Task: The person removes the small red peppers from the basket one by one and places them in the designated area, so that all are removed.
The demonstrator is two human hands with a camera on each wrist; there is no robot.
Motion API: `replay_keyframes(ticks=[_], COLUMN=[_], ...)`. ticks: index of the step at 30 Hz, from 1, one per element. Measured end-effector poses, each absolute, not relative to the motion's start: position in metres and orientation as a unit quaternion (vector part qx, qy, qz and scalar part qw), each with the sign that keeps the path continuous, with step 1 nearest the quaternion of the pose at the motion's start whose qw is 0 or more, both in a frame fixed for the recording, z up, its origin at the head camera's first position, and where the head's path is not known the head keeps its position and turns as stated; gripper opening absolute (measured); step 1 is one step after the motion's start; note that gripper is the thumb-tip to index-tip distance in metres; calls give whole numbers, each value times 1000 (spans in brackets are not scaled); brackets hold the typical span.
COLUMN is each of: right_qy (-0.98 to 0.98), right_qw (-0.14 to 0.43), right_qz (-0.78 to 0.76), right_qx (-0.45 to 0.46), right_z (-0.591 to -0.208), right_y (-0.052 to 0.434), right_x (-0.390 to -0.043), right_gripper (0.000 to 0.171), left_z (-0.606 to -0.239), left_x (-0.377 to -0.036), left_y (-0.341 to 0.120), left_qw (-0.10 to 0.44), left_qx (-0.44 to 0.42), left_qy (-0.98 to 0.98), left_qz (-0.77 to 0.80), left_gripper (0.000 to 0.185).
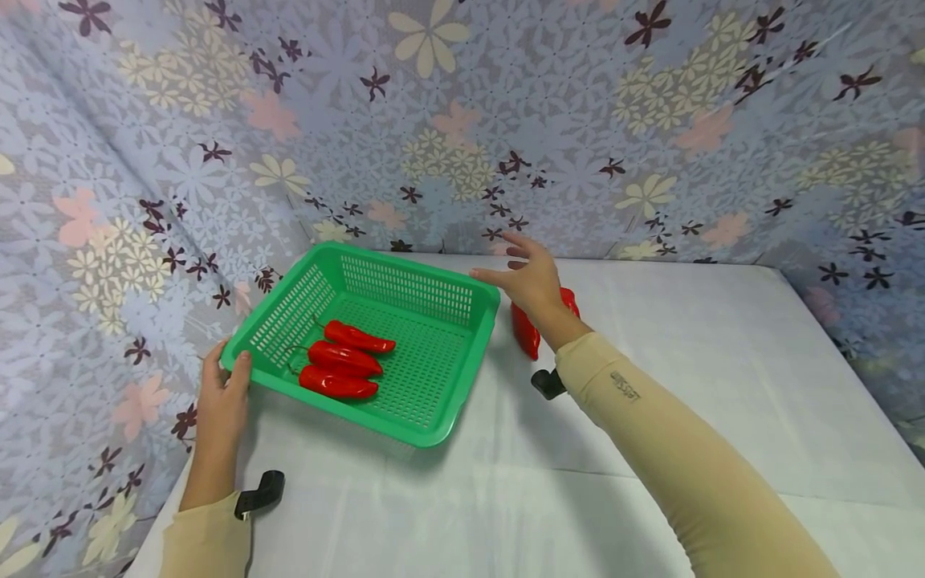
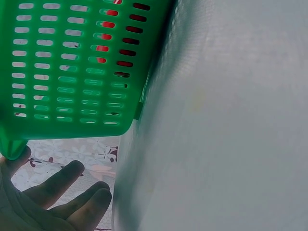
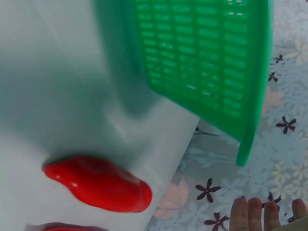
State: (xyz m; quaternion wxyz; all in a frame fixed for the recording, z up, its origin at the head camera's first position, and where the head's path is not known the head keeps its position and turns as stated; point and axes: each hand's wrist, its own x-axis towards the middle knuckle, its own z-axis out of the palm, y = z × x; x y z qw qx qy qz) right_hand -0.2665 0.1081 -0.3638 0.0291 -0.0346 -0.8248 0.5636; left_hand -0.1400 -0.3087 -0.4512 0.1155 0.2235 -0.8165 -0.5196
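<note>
On a white-clothed table (image 1: 723, 385) walled by floral fabric, the left hand (image 1: 220, 401) grips the near-left corner of a green perforated plastic basket (image 1: 433, 413) holding 3 red peppers (image 1: 340, 360). Right hand (image 1: 531, 277), fingers spread and empty, hovers by its far-right corner; it looks light, rigid, best held by rims.

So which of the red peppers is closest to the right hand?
The red pepper on the white table, lying outside the green basket just below the open right hand. The three other peppers lie inside the basket, nearer the left hand.
</note>
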Motion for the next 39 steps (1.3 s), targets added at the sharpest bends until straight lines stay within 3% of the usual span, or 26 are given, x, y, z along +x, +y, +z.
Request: replay_keyframes(ticks=[39], right_qy=[-805], right_qw=[-17], right_qz=[590], right_qx=[52], right_z=[-352], right_y=[30], right_x=[-265], right_gripper=[76], left_z=[-451], left_x=[-144], left_y=[-304], left_qw=[137], left_qx=[214], left_qy=[-805], left_qz=[-537], left_gripper=[66])
